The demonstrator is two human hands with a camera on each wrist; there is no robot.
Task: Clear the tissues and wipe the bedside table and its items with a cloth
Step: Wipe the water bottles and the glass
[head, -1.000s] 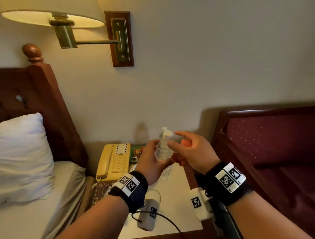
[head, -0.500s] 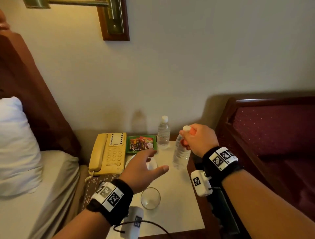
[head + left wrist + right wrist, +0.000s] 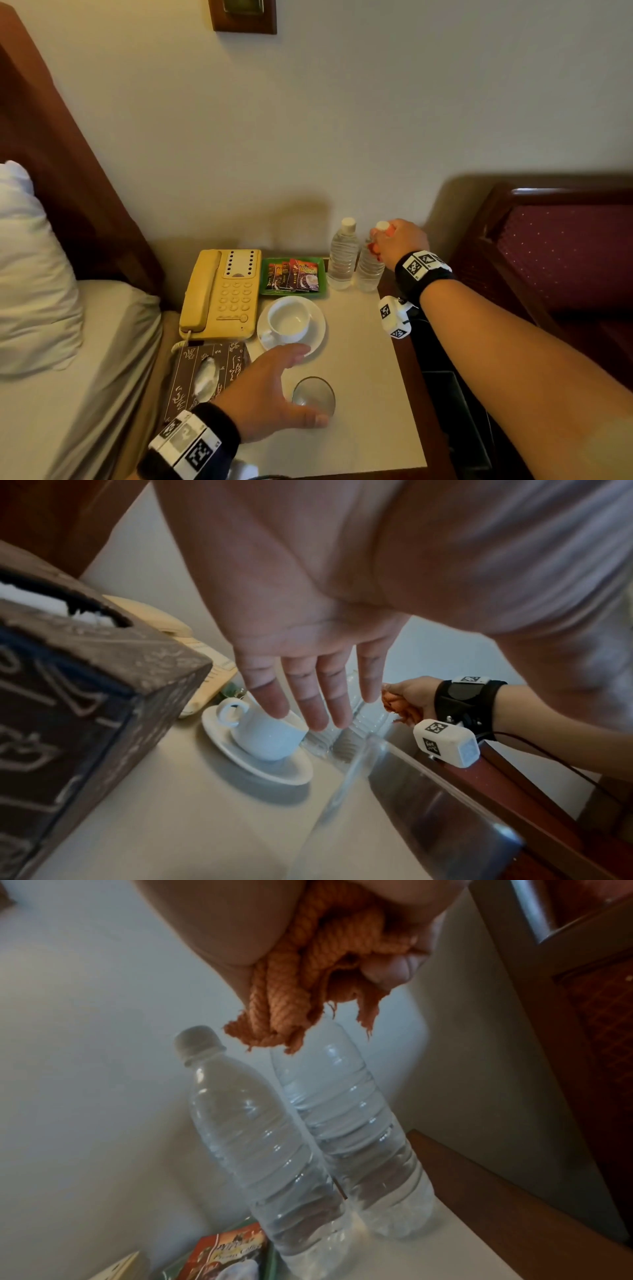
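Right hand (image 3: 399, 244): fingers curled around a bunched orange cloth (image 3: 308, 969) and positioned at the cap of the right-hand water bottle (image 3: 369, 270); whether the fingers also grip the cap cannot be told. That bottle stands upright at the back right corner of the bedside table (image 3: 370, 349), just beside a 2nd water bottle (image 3: 342, 260).

Left hand (image 3: 270, 394): fingers straight and spread, holding nothing, over the table with the thumb beside the drinking glass (image 3: 313, 394) and the fingertips near the saucer (image 3: 317, 329).

On the saucer: 1 white cup (image 3: 289, 320). At the table's left edge: tissue box (image 3: 205, 373), tissue showing in its slot; telephone (image 3: 222, 294); green tray of sachets (image 3: 294, 275).
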